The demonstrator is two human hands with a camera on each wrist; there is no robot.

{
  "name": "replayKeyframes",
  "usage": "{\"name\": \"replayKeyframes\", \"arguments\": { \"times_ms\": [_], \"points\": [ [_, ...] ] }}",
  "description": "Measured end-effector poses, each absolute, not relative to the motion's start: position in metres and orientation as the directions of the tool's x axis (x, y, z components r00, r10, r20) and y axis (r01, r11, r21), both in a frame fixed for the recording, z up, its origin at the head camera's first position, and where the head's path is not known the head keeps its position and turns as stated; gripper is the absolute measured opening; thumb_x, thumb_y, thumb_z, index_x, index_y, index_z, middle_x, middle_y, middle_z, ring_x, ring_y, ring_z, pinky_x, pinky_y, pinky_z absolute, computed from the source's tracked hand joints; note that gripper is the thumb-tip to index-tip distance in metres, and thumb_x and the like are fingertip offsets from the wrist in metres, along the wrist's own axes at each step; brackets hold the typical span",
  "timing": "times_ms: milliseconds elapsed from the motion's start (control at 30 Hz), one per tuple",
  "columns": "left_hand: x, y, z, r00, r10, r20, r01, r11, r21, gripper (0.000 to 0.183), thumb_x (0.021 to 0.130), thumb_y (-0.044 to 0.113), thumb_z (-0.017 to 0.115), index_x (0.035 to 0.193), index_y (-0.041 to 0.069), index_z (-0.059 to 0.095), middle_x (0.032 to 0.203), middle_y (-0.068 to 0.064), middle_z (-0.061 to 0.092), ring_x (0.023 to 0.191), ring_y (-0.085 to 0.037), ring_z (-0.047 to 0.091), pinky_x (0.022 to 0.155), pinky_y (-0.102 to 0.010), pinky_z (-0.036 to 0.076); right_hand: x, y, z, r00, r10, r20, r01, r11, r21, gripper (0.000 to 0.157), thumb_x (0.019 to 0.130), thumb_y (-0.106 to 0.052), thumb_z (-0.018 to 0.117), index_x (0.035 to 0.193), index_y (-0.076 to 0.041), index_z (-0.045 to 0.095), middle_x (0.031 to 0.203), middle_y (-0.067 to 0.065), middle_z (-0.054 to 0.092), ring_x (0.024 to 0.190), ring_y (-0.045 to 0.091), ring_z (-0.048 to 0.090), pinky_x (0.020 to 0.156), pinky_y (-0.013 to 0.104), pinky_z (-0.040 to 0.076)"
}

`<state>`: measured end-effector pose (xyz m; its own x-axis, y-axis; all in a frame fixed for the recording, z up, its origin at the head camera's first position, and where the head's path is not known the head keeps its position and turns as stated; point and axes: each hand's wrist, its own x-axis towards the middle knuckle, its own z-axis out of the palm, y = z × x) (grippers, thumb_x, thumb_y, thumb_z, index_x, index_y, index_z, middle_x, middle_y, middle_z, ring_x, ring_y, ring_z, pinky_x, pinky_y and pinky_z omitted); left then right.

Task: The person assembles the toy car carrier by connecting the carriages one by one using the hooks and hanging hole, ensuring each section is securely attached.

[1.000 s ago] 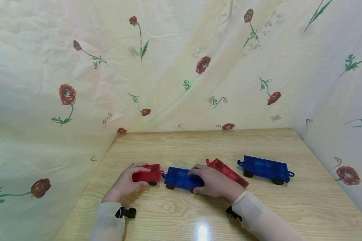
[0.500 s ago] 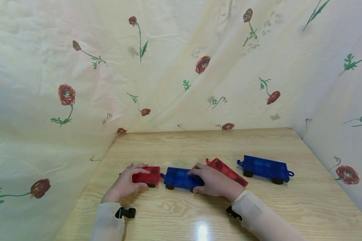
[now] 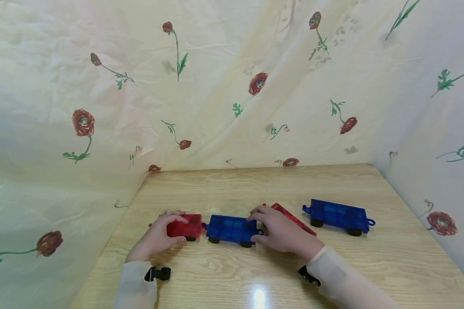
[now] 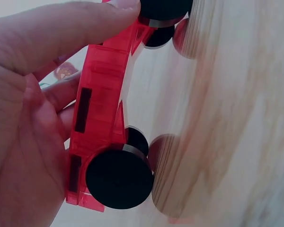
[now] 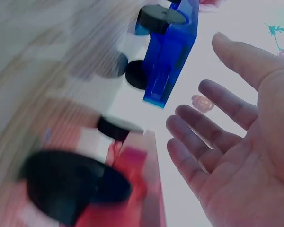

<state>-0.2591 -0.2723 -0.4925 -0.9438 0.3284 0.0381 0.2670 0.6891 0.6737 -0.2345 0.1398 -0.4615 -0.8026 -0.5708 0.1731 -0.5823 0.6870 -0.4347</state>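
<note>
Left hand (image 3: 157, 236): you grip the red toy wagon (image 3: 191, 224).
Right hand (image 3: 280, 229): released, just beside the blue toy wagon (image 3: 232, 228).
Hitch (image 3: 204, 225): between both wagons; you'd best hold red steady, level.

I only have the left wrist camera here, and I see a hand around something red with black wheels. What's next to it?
Observer: The head view shows a blue toy wagon just to the right of that red toy wagon.
Visitor: Oh, a little train! Is anybody holding the blue one?
Observer: No; in the right wrist view a gap shows between it and the fingers of the right hand.
Visitor: Are there more wagons?
Observer: Two more, farther right: a second red wagon, partly hidden by that hand, and a second blue wagon.
</note>
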Motion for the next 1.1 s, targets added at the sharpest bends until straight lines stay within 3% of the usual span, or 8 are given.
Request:
{"name": "replayKeyframes", "arguments": {
  "times_ms": [333,467,733,1100],
  "points": [
    [-0.257,-0.275,-0.493,-0.942,0.326,0.075,0.290,0.685,0.668,0.045,0.082,0.011,0.091,0.116,0.030,0.068,0.160,-0.005,0.047,0.155,-0.053,0.012,0.111,-0.083,0.011,-0.220,0.176,-0.456,-0.850,-0.479,0.219,-0.527,0.772,-0.356,0.052,0.089,-0.033,0.087,0.134,-0.016,0.069,0.135,0.004,0.062,0.120,0.029,0.063,0.096,0.052,0.056],
    [-0.257,-0.275,-0.492,-0.947,0.313,0.080,0.284,0.688,0.668,0.043,0.081,0.019,0.093,0.114,0.029,0.068,0.159,-0.004,0.048,0.154,-0.053,0.013,0.110,-0.084,0.012,-0.217,0.192,-0.459,-0.873,-0.442,0.203,-0.487,0.806,-0.337,0.058,0.087,-0.034,0.088,0.137,-0.013,0.067,0.135,0.005,0.062,0.116,0.028,0.063,0.090,0.049,0.059],
    [-0.258,-0.279,-0.493,-0.968,0.239,0.074,0.226,0.712,0.665,0.045,0.078,0.048,0.093,0.112,0.029,0.069,0.158,-0.007,0.049,0.153,-0.055,0.015,0.113,-0.079,0.019,-0.215,0.215,-0.462,-0.915,-0.378,0.142,-0.403,0.849,-0.342,0.067,0.086,-0.043,0.088,0.140,-0.012,0.065,0.137,0.009,0.061,0.118,0.030,0.061,0.088,0.050,0.060],
    [-0.261,-0.285,-0.497,-0.965,0.234,0.121,0.254,0.705,0.662,0.041,0.078,0.041,0.094,0.108,0.028,0.070,0.155,-0.009,0.053,0.152,-0.050,0.024,0.117,-0.074,0.019,-0.218,0.224,-0.469,-0.929,-0.359,0.089,-0.363,0.839,-0.404,0.064,0.086,-0.051,0.085,0.137,-0.015,0.067,0.129,0.006,0.062,0.106,0.023,0.060,0.082,0.041,0.058]
  ]
}}
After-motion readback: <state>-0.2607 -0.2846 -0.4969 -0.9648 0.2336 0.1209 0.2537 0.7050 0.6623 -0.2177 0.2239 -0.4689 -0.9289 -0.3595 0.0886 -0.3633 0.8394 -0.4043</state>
